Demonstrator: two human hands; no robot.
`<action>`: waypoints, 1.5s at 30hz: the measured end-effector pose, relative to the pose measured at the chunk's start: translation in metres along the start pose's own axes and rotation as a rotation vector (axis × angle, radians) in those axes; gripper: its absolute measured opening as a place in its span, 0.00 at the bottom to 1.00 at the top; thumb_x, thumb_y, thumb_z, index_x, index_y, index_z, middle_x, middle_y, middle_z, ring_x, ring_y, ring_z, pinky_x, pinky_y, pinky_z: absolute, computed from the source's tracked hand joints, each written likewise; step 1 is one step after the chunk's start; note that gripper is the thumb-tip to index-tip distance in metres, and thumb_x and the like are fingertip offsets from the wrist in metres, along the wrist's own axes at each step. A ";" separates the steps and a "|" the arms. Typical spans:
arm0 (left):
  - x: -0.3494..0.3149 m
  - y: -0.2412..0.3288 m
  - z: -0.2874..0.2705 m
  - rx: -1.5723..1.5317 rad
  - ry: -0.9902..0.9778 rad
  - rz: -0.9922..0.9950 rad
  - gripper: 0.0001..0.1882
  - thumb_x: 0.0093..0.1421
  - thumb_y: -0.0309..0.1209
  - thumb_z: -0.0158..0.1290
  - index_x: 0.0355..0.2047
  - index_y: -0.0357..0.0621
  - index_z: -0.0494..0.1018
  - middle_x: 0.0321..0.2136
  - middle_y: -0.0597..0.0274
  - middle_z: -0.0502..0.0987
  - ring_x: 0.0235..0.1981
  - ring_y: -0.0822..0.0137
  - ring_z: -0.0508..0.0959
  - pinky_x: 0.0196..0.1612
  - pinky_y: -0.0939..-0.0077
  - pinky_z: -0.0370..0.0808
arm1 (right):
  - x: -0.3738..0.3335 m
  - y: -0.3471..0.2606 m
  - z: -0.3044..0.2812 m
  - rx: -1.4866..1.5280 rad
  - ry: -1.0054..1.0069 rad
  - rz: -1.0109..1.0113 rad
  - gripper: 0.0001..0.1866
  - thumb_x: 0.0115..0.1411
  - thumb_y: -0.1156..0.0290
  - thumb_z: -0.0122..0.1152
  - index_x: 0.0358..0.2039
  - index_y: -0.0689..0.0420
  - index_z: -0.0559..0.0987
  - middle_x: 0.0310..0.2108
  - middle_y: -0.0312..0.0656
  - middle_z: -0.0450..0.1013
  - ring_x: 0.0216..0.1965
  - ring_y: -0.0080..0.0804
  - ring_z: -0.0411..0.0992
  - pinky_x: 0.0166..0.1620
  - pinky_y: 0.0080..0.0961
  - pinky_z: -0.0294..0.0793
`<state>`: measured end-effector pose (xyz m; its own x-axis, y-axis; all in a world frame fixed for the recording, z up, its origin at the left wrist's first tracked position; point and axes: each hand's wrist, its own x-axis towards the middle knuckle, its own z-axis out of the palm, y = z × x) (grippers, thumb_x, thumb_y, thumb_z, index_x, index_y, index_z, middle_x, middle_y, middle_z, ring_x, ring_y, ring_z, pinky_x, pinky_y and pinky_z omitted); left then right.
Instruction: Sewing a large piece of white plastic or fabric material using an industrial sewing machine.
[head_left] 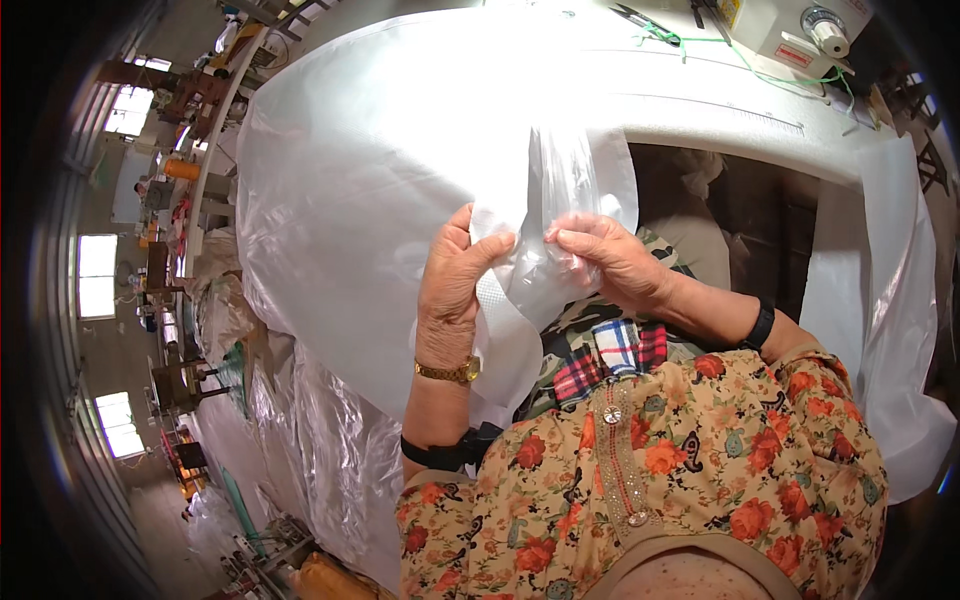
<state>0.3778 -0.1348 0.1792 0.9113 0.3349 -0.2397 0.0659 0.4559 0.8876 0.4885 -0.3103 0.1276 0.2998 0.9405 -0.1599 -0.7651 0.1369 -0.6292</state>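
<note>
My left hand is closed on the edge of a large white woven sheet, the thumb lying along the top of the edge. A narrow strip of its textured underside curls down beside my wrist. Close by, my right hand pinches bunched clear plastic film between thumb and fingers. The film rises in long folds from my fingers toward the bright tabletop and lies against the white sheet. A dark gap separates sheet and film just above my hands.
White sewing-machine housing with a dial stands at the far right. Near it lie dark-handled scissors and loose green thread on the white table. Crumpled plastic sheeting heaps at the left; another white sheet hangs at the right.
</note>
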 end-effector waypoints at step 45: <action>-0.004 0.013 -0.026 0.435 0.037 0.017 0.13 0.58 0.22 0.57 0.44 0.32 0.75 0.35 0.62 0.81 0.33 0.77 0.78 0.38 0.79 0.76 | -0.006 -0.043 0.004 -1.489 -0.193 -0.999 0.06 0.55 0.78 0.61 0.33 0.58 0.74 0.27 0.40 0.71 0.31 0.38 0.72 0.42 0.34 0.70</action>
<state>0.3644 -0.1090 0.1817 0.8991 0.3721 -0.2305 0.2235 0.0626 0.9727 0.5173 -0.3203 0.1588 0.1314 0.7207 0.6807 0.7763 0.3521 -0.5228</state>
